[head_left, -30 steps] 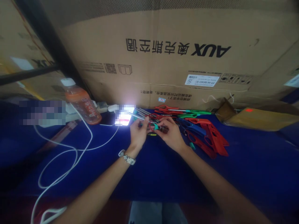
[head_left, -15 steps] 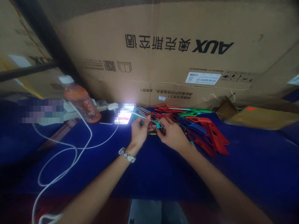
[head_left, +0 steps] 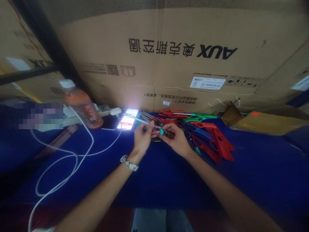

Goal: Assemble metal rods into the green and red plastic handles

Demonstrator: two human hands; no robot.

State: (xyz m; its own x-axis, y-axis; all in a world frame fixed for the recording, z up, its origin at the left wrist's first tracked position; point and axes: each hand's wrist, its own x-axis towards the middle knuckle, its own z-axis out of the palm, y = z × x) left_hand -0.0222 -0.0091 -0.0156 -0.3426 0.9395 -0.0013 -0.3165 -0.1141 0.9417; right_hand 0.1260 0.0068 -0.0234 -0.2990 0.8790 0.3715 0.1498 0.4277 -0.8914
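My left hand (head_left: 142,138) is closed, thumb and fingers pinching a slim metal rod (head_left: 140,120) that points up and left toward the lit phone screen. My right hand (head_left: 177,140) faces it, its fingers closed on a small teal part (head_left: 161,131) with thin red and white wires around it. These wires run between the two hands. My fingers partly hide both pieces, so I cannot make out how they join. Just beyond and right of my hands lies a pile of red plastic handle shells (head_left: 220,141), along with a blue shell (head_left: 199,130) and a green one (head_left: 201,116).
A large cardboard box (head_left: 169,71) stands behind the blue table (head_left: 149,180). At left are a bottle of orange drink (head_left: 83,104), a glowing phone (head_left: 129,119) and a looped white cable (head_left: 72,174). A yellowish packet (head_left: 265,124) lies at right.
The view has shifted slightly. My right hand has turned and its fingers have spread a little, showing more of the teal part and wires. My left hand keeps its pinch on the rod.
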